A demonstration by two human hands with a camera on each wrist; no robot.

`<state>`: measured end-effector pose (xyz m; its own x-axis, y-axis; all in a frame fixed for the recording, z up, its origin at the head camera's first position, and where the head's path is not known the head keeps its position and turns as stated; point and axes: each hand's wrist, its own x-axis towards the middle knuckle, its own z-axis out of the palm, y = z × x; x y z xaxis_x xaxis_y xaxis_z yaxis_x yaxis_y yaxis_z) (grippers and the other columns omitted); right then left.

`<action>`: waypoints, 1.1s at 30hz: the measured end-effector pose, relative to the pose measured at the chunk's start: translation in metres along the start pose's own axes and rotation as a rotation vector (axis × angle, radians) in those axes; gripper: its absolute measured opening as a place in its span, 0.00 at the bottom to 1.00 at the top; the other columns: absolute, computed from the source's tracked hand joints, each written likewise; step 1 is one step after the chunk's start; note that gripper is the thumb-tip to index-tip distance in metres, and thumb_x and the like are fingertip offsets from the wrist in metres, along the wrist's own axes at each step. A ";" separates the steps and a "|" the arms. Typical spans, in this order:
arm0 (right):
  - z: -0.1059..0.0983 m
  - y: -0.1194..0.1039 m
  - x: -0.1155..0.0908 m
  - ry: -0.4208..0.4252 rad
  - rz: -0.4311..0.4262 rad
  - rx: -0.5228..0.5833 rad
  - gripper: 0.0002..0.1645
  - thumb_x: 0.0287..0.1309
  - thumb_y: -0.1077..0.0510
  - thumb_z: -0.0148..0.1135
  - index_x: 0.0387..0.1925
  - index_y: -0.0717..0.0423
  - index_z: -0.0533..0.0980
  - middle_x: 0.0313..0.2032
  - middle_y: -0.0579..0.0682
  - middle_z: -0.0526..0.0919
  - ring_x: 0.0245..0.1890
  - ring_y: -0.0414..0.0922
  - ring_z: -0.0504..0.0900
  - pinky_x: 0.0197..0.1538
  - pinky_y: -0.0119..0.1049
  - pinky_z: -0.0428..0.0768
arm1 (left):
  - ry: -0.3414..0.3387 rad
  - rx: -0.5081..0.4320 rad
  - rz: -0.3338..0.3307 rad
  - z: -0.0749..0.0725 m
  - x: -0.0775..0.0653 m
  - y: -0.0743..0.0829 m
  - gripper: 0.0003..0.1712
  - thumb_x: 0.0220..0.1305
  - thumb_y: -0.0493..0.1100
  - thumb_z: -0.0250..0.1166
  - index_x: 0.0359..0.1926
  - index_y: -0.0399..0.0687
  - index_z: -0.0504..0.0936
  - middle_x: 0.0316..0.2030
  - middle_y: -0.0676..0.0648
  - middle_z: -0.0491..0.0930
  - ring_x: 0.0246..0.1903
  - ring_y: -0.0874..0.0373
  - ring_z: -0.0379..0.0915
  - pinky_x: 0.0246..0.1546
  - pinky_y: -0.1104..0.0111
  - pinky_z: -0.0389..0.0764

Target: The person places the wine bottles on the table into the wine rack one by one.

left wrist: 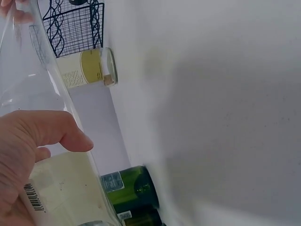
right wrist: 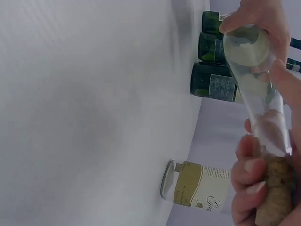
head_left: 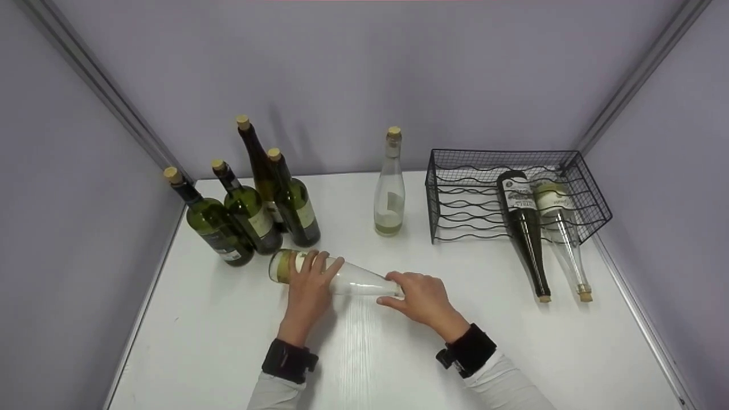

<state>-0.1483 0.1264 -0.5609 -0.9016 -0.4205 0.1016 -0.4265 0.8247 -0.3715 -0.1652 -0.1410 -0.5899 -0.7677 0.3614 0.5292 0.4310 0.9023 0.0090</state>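
Note:
A clear glass bottle [head_left: 359, 280] lies sideways between both hands, raised off the table, its base to the left. My left hand [head_left: 310, 282] grips its labelled lower body; in the left wrist view the thumb [left wrist: 61, 129] crosses the glass above the cream label [left wrist: 70, 183]. My right hand [head_left: 421, 296] holds the neck, fingers curled round it beside the cork [right wrist: 275, 193] in the right wrist view. In the head view the right hand hides the cork. Behind the hands another corked clear bottle [head_left: 389, 199] stands upright.
Several corked dark bottles [head_left: 219, 230] stand close together at the left. On the right, a black wire rack [head_left: 464, 213] holds a dark bottle [head_left: 527, 245] and a clear bottle [head_left: 564, 233], lying with necks toward the front. Grey walls enclose the white table [head_left: 216, 341].

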 end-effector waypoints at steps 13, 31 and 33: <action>0.006 0.015 -0.008 0.293 -0.073 0.006 0.29 0.48 0.28 0.67 0.38 0.44 0.87 0.17 0.40 0.80 0.15 0.33 0.69 0.15 0.29 0.63 | 0.037 -0.075 0.034 0.002 0.002 0.007 0.45 0.31 0.30 0.72 0.59 0.56 0.78 0.54 0.43 0.76 0.57 0.43 0.69 0.61 0.35 0.55; -0.016 0.054 -0.041 0.142 0.244 0.239 0.27 0.47 0.32 0.71 0.38 0.47 0.88 0.20 0.36 0.78 0.20 0.35 0.71 0.23 0.34 0.69 | 0.050 -0.274 0.035 0.003 -0.006 0.017 0.44 0.48 0.51 0.78 0.66 0.46 0.73 0.68 0.37 0.65 0.69 0.40 0.56 0.68 0.43 0.52; -0.019 0.057 -0.044 0.130 0.270 0.268 0.26 0.48 0.33 0.71 0.38 0.48 0.88 0.21 0.37 0.80 0.21 0.35 0.73 0.24 0.35 0.70 | 0.048 -0.316 0.027 0.003 -0.007 0.020 0.42 0.55 0.52 0.74 0.68 0.43 0.70 0.69 0.37 0.63 0.70 0.41 0.54 0.69 0.45 0.50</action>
<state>-0.1345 0.1989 -0.5689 -0.9876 -0.1369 0.0770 -0.1547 0.7639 -0.6265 -0.1523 -0.1245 -0.5958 -0.7342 0.3659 0.5719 0.5826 0.7722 0.2538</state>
